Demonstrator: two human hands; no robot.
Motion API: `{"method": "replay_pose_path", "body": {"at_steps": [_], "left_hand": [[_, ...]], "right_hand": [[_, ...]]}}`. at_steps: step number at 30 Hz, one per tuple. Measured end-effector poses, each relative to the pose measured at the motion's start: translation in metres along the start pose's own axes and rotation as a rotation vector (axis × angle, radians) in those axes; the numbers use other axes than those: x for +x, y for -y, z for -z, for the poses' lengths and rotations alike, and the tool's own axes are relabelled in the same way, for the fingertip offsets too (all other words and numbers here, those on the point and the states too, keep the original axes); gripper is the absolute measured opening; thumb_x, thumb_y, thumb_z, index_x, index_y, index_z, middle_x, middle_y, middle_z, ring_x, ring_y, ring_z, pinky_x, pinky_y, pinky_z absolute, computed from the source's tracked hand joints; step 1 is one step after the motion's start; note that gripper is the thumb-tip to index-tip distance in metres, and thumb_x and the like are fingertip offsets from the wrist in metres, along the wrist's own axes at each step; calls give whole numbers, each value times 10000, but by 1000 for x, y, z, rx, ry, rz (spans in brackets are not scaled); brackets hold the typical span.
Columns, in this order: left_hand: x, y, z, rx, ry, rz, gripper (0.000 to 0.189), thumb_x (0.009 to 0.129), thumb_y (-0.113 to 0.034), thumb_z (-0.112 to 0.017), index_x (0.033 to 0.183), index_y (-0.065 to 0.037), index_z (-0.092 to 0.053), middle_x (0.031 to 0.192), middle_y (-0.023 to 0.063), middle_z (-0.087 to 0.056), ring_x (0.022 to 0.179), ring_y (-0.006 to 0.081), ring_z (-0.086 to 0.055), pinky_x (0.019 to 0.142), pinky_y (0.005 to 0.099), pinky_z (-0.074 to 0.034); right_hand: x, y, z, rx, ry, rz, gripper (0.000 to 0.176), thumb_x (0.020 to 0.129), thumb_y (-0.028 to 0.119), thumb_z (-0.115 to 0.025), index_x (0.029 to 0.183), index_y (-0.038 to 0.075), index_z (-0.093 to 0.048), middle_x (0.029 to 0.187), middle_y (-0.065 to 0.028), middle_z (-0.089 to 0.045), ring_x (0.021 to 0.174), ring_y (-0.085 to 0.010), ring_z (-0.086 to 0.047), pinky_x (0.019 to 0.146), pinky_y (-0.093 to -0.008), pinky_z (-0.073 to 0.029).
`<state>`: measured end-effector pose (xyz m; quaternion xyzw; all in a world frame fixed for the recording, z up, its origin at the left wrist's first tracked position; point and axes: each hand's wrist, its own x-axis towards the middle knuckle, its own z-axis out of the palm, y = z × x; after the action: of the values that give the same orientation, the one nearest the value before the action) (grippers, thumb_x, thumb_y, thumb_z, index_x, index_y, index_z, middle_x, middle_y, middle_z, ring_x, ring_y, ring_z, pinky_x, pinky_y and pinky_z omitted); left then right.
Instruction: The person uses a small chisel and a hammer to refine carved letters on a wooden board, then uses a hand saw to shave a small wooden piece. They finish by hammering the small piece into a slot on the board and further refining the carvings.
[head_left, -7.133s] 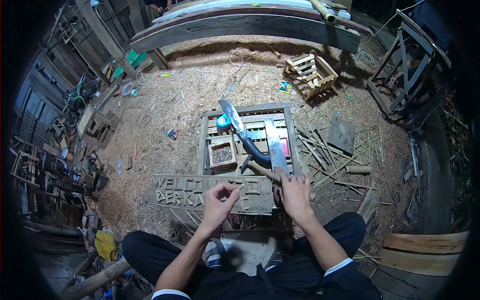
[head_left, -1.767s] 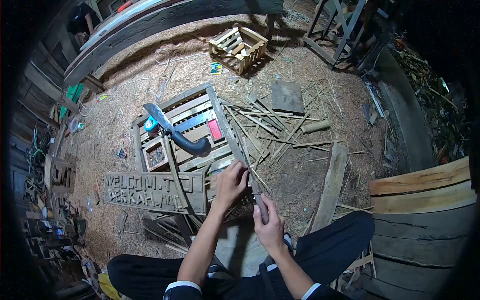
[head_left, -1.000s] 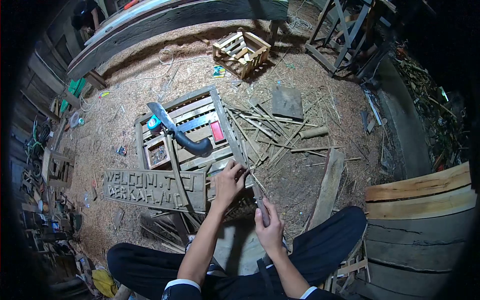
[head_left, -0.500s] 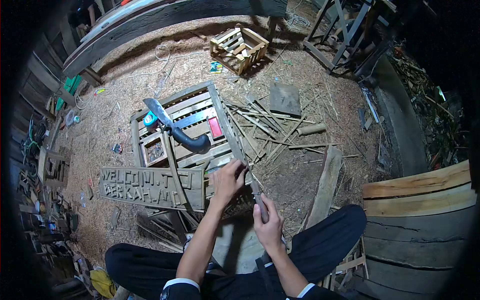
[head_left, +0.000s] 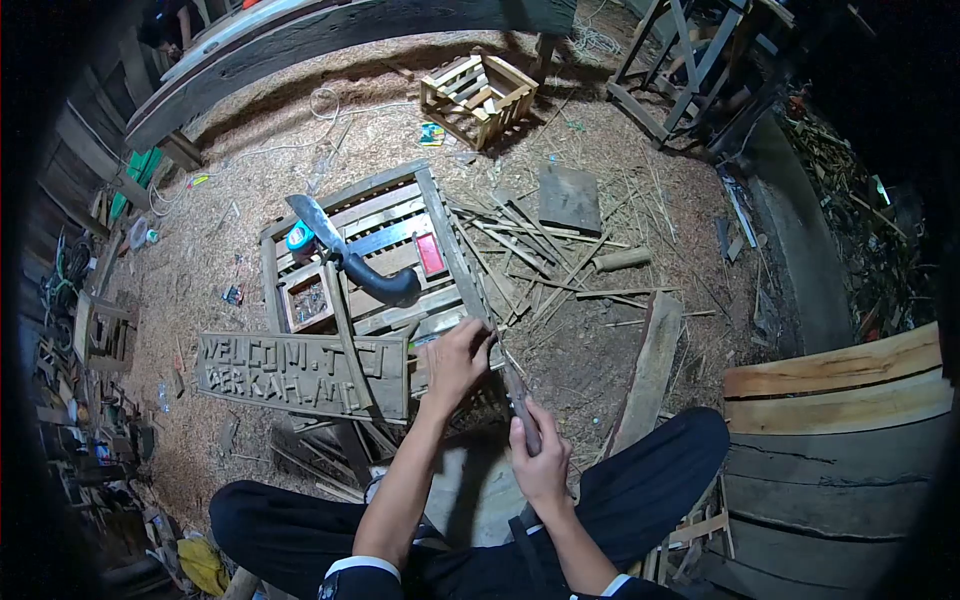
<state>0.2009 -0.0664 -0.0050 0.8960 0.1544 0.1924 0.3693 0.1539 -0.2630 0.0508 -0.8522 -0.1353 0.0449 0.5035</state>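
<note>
In my right hand (head_left: 541,461) is the wooden handle of a narrow knife-like tool (head_left: 522,408), which points up and away toward my left hand. My left hand (head_left: 456,362) is closed at the near right corner of a slatted wooden table (head_left: 455,235); what its fingers pinch is hidden. Just left of that hand lies a grey wooden sign (head_left: 290,390) with raised stick letters. On the slats rest a broad curved blade with a black handle (head_left: 375,283), a red rectangular case (head_left: 430,255), a teal round item (head_left: 300,240) and a small wooden frame (head_left: 308,300).
Thin wood strips (head_left: 530,245) and a square board (head_left: 569,196) lie on the shavings-covered floor. A long plank (head_left: 650,365) leans near my right knee. Wide boards (head_left: 835,460) are at right. A slatted crate (head_left: 480,100) stands beyond, near a long bench (head_left: 350,45). Another person's arm shows top left.
My right hand and the tool have shifted slightly, with more of the handle showing beyond the fingers. My left hand stays at the table corner.
</note>
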Motion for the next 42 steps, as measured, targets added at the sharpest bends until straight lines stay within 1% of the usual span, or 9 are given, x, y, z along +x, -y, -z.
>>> {"method": "replay_pose_path", "body": {"at_steps": [12,19,28,32,34,36,38,40,42], "left_hand": [[-1,6,-4,-28,-13,9,123,896,-150,-721,991,-84,-679,938,132,-690,822,399,-692,664,468,-519],[-1,7,-8,-78,-17,-10,166,923,-207,-738,962,-66,-660,923,143,-683,807,404,-686,655,468,-516],[-2,1,-5,-86,-33,-2,191,935,-230,-751,946,-59,-666,908,137,-684,784,399,-678,642,457,-515],[1,6,-6,-59,-46,2,189,936,-232,-753,946,-62,-671,897,123,-686,777,385,-684,634,456,-514],[0,6,-7,-5,-39,-6,143,913,-156,-771,988,-60,-695,887,118,-705,748,308,-714,641,385,-527],[-1,6,-10,-28,-42,12,141,916,-161,-770,984,-62,-696,882,117,-704,745,309,-713,639,388,-525],[2,6,-8,-43,-55,15,139,919,-165,-768,981,-64,-697,878,117,-703,741,310,-711,636,391,-523],[2,2,-6,-21,-23,49,205,939,-240,-757,926,-63,-655,891,126,-689,778,390,-684,638,471,-506],[2,1,-5,-10,-26,50,201,938,-234,-757,927,-63,-654,894,131,-692,783,392,-687,644,472,-510]], "right_hand": [[6,-6,-2,-60,-6,89,372,1014,211,-680,1347,47,-658,1043,-252,-754,927,-424,-761,748,-465,-608],[10,1,-3,-17,15,-15,355,1009,177,-681,1329,23,-669,1038,-241,-767,928,-394,-779,766,-457,-611],[7,0,0,-45,-2,24,363,1020,202,-672,1341,33,-664,1025,-263,-755,929,-402,-777,764,-462,-609],[-9,-9,1,34,-31,61,365,1024,230,-671,1338,45,-662,1032,-254,-755,880,-414,-769,722,-467,-598],[-11,0,5,43,-48,37,367,1021,227,-677,1336,39,-662,1045,-252,-756,849,-423,-764,709,-471,-595],[1,0,4,-14,11,-12,370,1014,207,-686,1335,26,-659,1067,-261,-755,892,-420,-767,737,-461,-600],[10,-6,-2,29,-8,69,368,1008,201,-692,1330,25,-664,1094,-269,-749,950,-411,-765,765,-453,-597],[-9,-12,3,33,-10,67,355,1009,197,-689,1320,26,-671,1110,-266,-748,997,-408,-759,794,-456,-594],[-18,-5,10,46,-37,8,340,1014,194,-682,1309,26,-677,1106,-267,-747,995,-409,-759,799,-471,-592]]}}
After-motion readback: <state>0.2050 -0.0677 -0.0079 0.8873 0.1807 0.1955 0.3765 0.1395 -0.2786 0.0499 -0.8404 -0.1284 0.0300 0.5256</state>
